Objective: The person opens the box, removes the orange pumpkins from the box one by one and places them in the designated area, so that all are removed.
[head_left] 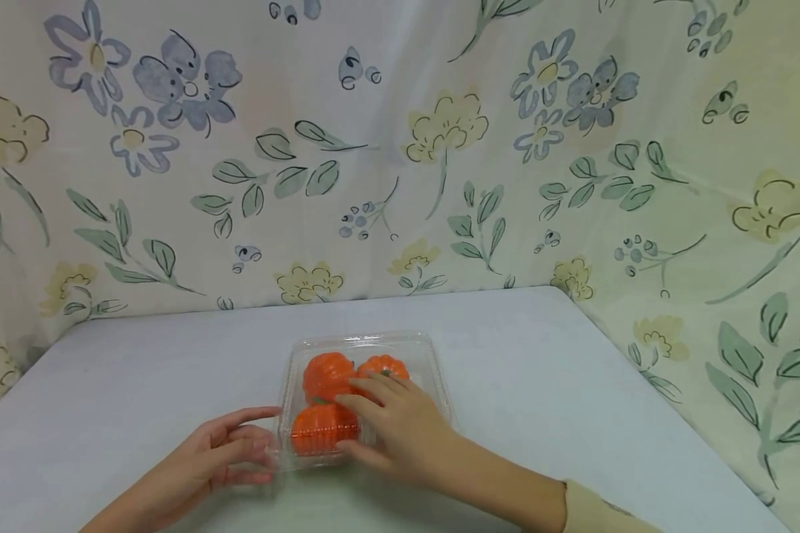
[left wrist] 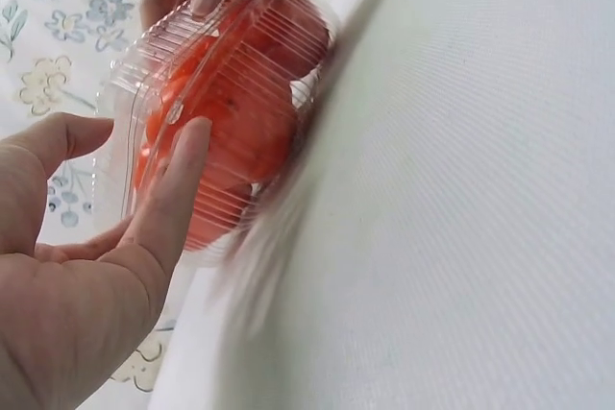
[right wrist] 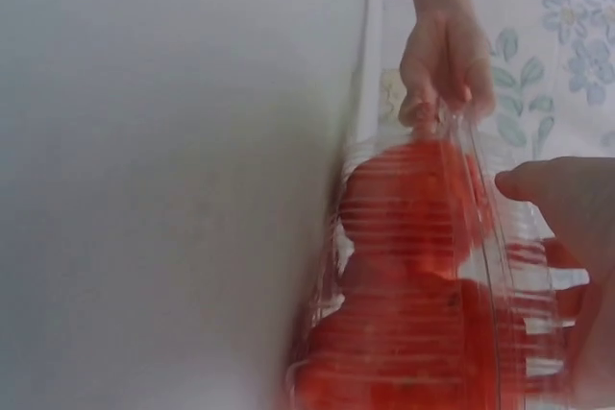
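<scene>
A clear plastic clamshell box (head_left: 367,348) holding three small orange pumpkins (head_left: 324,428) sits near the front of the pale worktop (head_left: 573,385). The right hand (head_left: 400,429) lies flat on its lid, grip loose with straight fingers. The left hand (head_left: 220,451) touches the box's left edge, its grip wide, fingers relaxed.

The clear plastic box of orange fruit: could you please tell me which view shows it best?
The head view: the whole clear plastic box sits sharp on the table. Both wrist views show it close, blurred and cropped.
</scene>
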The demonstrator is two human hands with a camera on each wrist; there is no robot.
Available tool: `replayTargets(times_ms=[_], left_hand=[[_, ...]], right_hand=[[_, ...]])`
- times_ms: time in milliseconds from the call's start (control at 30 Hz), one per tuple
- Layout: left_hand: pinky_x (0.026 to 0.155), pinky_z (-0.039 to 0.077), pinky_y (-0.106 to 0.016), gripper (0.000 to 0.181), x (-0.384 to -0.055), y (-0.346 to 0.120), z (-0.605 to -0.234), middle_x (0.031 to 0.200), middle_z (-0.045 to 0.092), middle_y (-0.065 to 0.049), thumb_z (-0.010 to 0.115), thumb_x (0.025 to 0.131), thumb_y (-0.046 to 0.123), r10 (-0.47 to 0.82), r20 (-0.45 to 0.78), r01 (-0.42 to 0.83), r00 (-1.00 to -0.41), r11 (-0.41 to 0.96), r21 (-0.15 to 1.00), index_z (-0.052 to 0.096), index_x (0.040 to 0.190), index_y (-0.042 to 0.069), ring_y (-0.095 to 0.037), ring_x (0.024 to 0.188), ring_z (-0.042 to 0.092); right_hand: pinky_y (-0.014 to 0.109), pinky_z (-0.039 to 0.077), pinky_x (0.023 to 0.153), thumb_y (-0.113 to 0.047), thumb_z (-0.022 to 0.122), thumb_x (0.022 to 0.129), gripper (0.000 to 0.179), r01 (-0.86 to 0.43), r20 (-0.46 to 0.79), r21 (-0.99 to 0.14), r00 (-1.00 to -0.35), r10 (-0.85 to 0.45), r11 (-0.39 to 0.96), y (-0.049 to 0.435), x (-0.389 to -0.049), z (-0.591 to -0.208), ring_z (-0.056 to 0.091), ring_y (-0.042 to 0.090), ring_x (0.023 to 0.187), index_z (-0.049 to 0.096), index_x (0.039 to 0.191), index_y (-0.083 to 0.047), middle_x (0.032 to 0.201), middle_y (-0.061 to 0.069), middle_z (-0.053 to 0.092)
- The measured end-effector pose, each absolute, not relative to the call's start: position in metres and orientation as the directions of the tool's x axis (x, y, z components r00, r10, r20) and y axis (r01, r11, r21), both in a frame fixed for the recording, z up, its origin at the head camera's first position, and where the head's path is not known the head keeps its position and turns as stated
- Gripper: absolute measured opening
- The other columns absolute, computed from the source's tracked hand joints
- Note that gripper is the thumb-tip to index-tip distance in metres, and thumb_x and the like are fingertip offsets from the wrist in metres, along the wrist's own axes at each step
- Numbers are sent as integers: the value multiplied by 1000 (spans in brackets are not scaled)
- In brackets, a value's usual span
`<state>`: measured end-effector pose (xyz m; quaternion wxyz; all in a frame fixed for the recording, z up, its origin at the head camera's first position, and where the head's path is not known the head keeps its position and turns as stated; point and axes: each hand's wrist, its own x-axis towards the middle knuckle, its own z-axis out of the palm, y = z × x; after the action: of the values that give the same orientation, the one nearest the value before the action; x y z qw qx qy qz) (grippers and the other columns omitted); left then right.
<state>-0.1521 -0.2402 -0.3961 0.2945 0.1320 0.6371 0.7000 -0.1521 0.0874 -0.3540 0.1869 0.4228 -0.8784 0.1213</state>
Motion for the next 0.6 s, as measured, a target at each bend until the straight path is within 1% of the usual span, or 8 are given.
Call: replayTargets(times_ms=[67, 133, 233, 333, 367, 467, 567, 600], left_hand=[[96, 61, -40, 58, -151, -238, -393, 125, 67, -5, 47, 114, 20, 546, -205, -226, -813, 29, 974, 26, 162, -6, -21, 110, 70], [96, 62, -40, 63, -149, -235, -388, 129, 67, -8, 47, 115, 24, 500, -219, -201, -838, 91, 975, 22, 161, -11, -22, 111, 69], [94, 62, -39, 64, -145, -230, -380, 137, 63, -15, 47, 115, 28, 423, -215, -149, -880, 184, 971, 25, 159, -12, -23, 114, 66], [90, 63, -39, 58, -140, -221, -374, 144, 57, -25, 48, 114, 26, 331, -141, -48, -933, 275, 960, 34, 157, -10, -27, 115, 66], [89, 64, -37, 55, -138, -217, -373, 146, 56, -25, 49, 114, 26, 291, -104, -7, -951, 318, 948, 39, 156, -8, -27, 116, 67], [87, 64, -39, 47, -131, -205, -370, 148, 58, -20, 54, 112, 28, 191, 38, 128, -981, 484, 866, 53, 151, 2, -30, 121, 65], [89, 64, -42, 42, -126, -195, -369, 147, 60, -11, 58, 110, 32, 154, 150, 213, -977, 611, 762, 59, 147, 11, -34, 129, 61], [90, 63, -44, 43, -125, -192, -369, 147, 59, -10, 59, 110, 32, 161, 179, 240, -971, 632, 737, 59, 147, 11, -35, 131, 59]], right_hand=[[48, 51, 113, -46, 73, 99, 48, -786, 436, -68, -578, -690, 615, 92, -152, -355, 62, 27, 134, 68, 138, -18, 141, 5, 66], [51, 51, 112, -47, 73, 99, 48, -780, 427, -88, -592, -684, 620, 97, -152, -355, 62, 26, 133, 68, 138, -19, 140, 4, 67], [53, 50, 112, -47, 73, 98, 48, -760, 405, -112, -623, -669, 640, 105, -152, -355, 61, 23, 133, 69, 137, -20, 140, 2, 67], [54, 49, 113, -47, 75, 97, 48, -745, 405, -128, -642, -651, 654, 112, -152, -354, 61, 22, 133, 69, 136, -21, 139, 2, 67], [55, 49, 113, -47, 75, 96, 48, -739, 408, -135, -648, -643, 660, 114, -152, -354, 61, 21, 133, 69, 136, -21, 139, 2, 67], [56, 48, 114, -48, 76, 96, 48, -722, 413, -166, -670, -618, 672, 122, -152, -353, 60, 21, 135, 69, 136, -23, 142, 2, 65], [58, 46, 115, -49, 76, 95, 50, -709, 420, -198, -685, -595, 677, 129, -152, -354, 58, 24, 138, 68, 137, -24, 145, 2, 63], [59, 46, 115, -49, 76, 95, 50, -705, 422, -205, -690, -588, 679, 131, -152, -355, 57, 25, 138, 68, 137, -23, 146, 3, 62]])
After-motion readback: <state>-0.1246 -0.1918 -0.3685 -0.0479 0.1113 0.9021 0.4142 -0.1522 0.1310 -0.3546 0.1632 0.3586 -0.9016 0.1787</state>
